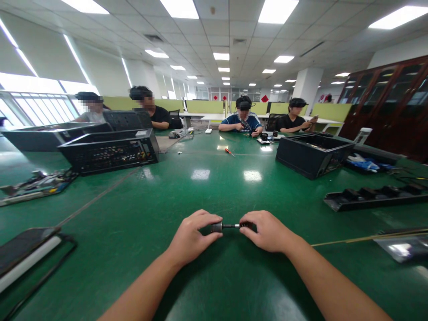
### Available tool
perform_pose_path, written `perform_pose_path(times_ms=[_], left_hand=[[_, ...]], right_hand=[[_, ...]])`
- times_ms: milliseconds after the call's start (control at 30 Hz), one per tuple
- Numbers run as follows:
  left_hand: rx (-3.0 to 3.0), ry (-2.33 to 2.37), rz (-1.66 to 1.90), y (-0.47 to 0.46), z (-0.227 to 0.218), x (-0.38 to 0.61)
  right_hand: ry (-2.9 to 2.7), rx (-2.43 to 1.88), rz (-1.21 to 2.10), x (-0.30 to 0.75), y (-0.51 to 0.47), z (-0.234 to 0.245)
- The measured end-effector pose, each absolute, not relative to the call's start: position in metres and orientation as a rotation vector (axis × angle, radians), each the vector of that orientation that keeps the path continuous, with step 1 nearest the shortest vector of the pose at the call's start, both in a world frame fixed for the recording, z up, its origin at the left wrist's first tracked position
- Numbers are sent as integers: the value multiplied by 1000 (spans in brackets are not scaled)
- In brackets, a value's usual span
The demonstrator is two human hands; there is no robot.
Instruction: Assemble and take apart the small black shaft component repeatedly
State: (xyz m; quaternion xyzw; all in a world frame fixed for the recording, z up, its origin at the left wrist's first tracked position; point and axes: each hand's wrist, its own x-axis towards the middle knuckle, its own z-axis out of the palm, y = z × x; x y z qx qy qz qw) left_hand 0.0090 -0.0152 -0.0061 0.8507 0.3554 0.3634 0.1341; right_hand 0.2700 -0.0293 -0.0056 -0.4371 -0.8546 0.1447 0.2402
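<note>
Between my two hands, just above or on the green table (214,191), lies a small dark tool-like piece with a thin shaft (230,226). The thumb and fingers of my left hand (194,234) grip its thick dark cylindrical end (216,227). At the other end, my right hand (265,232) pinches a dark ribbed part (246,225), partly hidden by the fingers. The shaft runs level from one hand to the other, with a silvery section near the right fingers. Its exact kind cannot be made out.
Black computer cases stand at left (110,151) and right (310,154). A screwdriver (229,152) lies mid-table. Circuit boards (36,185) lie at far left, a black slotted tray (374,196) at right, a dark flat device (26,249) near left. Several people sit across the table.
</note>
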Motion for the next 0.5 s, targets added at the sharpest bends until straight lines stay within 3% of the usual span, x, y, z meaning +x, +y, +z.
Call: perform_pose_path(times_ms=[367, 500], left_hand=[[2458, 1090, 1065, -15, -2, 7], [2427, 1266, 1117, -15, -1, 7]], right_hand=[[-2420, -1200, 440, 275, -33, 1], [-2506, -1214, 596, 278, -36, 4]])
